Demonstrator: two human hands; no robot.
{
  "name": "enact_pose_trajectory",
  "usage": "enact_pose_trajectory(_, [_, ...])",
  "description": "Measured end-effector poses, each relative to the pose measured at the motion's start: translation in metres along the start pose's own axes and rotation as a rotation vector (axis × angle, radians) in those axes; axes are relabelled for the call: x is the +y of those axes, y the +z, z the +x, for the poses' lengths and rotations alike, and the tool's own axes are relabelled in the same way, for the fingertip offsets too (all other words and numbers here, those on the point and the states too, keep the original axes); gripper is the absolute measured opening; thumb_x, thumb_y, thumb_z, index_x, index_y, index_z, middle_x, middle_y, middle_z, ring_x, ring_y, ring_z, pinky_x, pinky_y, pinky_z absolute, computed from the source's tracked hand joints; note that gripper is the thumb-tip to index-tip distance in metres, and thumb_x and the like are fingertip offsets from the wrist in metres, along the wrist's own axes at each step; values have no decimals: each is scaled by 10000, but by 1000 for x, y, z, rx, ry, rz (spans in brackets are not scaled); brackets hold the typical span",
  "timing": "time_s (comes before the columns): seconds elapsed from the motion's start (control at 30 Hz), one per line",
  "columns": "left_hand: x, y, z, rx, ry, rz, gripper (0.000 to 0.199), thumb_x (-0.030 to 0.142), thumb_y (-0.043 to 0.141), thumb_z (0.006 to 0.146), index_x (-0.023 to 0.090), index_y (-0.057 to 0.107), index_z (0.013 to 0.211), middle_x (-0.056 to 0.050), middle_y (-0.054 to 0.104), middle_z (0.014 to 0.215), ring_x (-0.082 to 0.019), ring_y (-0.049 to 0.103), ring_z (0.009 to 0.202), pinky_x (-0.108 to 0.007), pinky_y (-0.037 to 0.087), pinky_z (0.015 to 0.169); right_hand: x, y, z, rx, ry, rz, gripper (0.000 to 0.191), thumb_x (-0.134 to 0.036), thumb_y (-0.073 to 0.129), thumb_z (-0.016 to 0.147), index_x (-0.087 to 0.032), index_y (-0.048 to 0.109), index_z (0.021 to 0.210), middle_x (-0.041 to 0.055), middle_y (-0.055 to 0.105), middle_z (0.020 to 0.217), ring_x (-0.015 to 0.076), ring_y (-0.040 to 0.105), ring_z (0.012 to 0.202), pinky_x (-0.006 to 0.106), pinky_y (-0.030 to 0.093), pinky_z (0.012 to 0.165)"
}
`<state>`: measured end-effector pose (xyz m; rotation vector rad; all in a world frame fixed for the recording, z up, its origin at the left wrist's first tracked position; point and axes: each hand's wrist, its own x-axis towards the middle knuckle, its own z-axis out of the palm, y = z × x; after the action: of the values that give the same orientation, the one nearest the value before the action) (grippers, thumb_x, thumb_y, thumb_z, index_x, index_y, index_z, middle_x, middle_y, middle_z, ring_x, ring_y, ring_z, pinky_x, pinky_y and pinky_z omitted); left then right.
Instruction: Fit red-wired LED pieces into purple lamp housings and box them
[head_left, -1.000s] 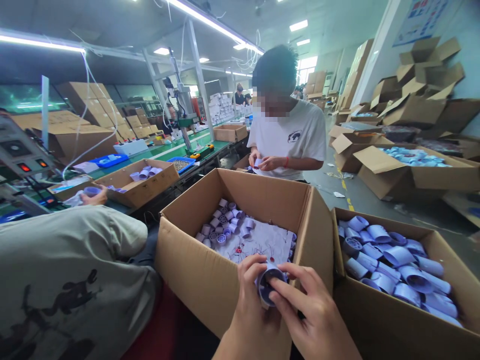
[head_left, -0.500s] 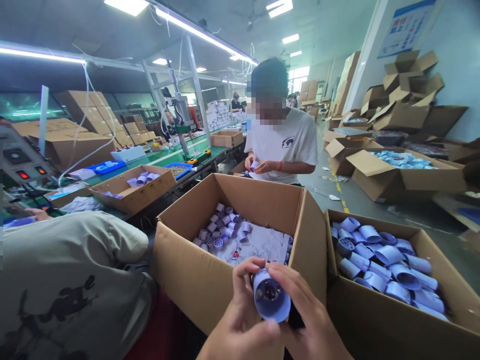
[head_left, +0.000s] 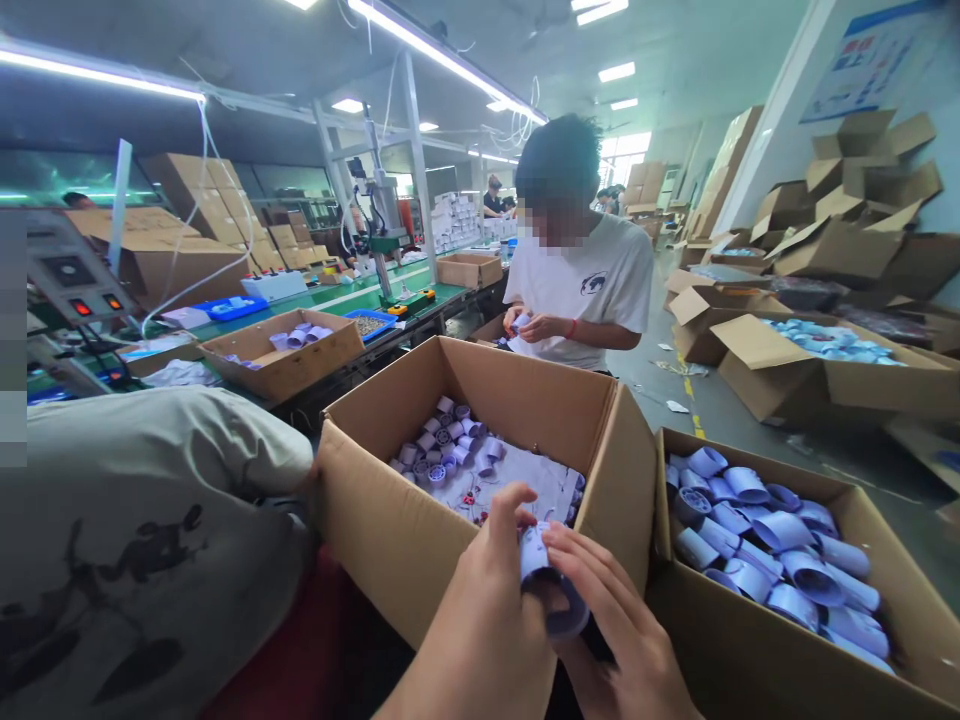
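A short lavender plastic cylinder (head_left: pixel 535 556) is held between both my hands, low in the view and in front of the large box. My left hand (head_left: pixel 491 580) grips its left side, the thumb reaching into the open near end and a bent forefinger above the far end. My right hand (head_left: pixel 626 620) closes on the right side, fingers lying along the wall. Something small and red shows at the far end by the left forefinger, too small to make out. Beyond, the large cardboard box (head_left: pixel 382 530) contains several similar cylinders (head_left: pixel 450 440) and a white sheet (head_left: pixel 536 480) with thin wires and red bits.
Another cardboard box (head_left: pixel 795 650) at the right is filled with lavender cylinders (head_left: pixel 784 530). A co-worker (head_left: pixel 589 265) opposite handles a small part. At the left, another person's sleeve (head_left: pixel 225 440) is close to the large box. A green workbench (head_left: pixel 337 297) bears a shallow box (head_left: pixel 300 370).
The cylinder has tilted, so its inside shows less. My left thumb has moved into the near opening and the left forefinger has risen. The camera view has shifted slightly left.
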<state>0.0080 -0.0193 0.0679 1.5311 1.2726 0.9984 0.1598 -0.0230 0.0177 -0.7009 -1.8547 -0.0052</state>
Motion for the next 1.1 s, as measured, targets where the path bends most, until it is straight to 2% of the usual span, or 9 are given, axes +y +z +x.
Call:
enact_pose_trajectory(0.17, [6, 6, 7, -62, -30, -4, 645, -8, 540, 657, 267, 440, 1231, -67, 626, 1112, -238, 631, 1006, -400, 490, 880, 2, -1, -3, -29, -32, -68, 390, -46, 518, 907, -68, 554, 1294, 171, 663, 1255, 195, 551, 1295, 291, 503, 1061])
enact_pose_trajectory(0.33, [-9, 29, 3, 81, 42, -83, 500, -22, 480, 706, 255, 440, 1121, -35, 667, 1008, -192, 657, 911, -316, 494, 799, 3, 1, -5, 24, 14, -131, 444, -32, 502, 890, -71, 515, 1332, 166, 645, 1252, 176, 560, 1278, 275, 489, 1062])
enact_pose_trajectory(0.4, [-12, 34, 0, 114, 6, -109, 468, -11, 471, 730, 255, 440, 1113, -16, 673, 936, -180, 656, 826, -298, 493, 746, 3, 3, -5, 34, 23, -137, 454, -44, 512, 890, -75, 503, 1344, 169, 640, 1253, 182, 573, 1262, 280, 502, 1047])
enact_pose_trajectory(0.57, [-1, 24, 6, 61, -83, -180, 465, -39, 507, 683, 248, 442, 1043, -27, 655, 1004, -190, 641, 907, -284, 475, 751, 6, 6, -8, 40, 9, -164, 374, -88, 549, 920, -82, 544, 1294, 173, 665, 1204, 188, 616, 1207, 273, 528, 1008])
enact_pose_trajectory(0.7, [-1, 14, 17, -7, -76, -181, 565, -28, 579, 658, 255, 427, 1122, -25, 623, 1010, -183, 611, 885, -278, 461, 733, 7, 8, -9, 34, -1, -181, 336, -122, 542, 943, -85, 556, 1276, 172, 679, 1176, 183, 622, 1197, 265, 530, 994])
enact_pose_trajectory(0.8, [-6, 17, 18, -8, -42, -187, 549, 5, 579, 693, 257, 423, 1155, -43, 614, 1040, -199, 610, 924, -293, 471, 749, 8, 9, -11, 44, 3, -202, 333, -136, 525, 955, -101, 548, 1286, 161, 677, 1174, 173, 615, 1200, 258, 526, 993])
enact_pose_trajectory(0.9, [-10, 23, 12, 21, -7, -127, 544, -15, 531, 715, 251, 429, 1179, -77, 627, 1133, -226, 625, 1011, -336, 478, 838, 9, 11, -14, 48, 34, -245, 339, -192, 528, 968, -109, 546, 1296, 158, 674, 1179, 175, 626, 1183, 253, 535, 977])
enact_pose_trajectory(1.03, [-11, 29, 6, 68, -35, -78, 528, -22, 480, 754, 244, 430, 1207, -119, 627, 1241, -255, 597, 1162, -371, 454, 933, 11, 14, -16, 61, 43, -285, 351, -263, 521, 980, -127, 550, 1302, 155, 690, 1161, 203, 665, 1133, 277, 570, 932])
enact_pose_trajectory(1.1, [-12, 31, 7, 92, -50, -70, 499, -19, 476, 758, 242, 431, 1180, -109, 647, 1198, -245, 618, 1108, -361, 459, 908, 11, 15, -17, 81, 50, -294, 357, -284, 530, 977, -141, 556, 1303, 148, 705, 1133, 220, 694, 1084, 296, 596, 893])
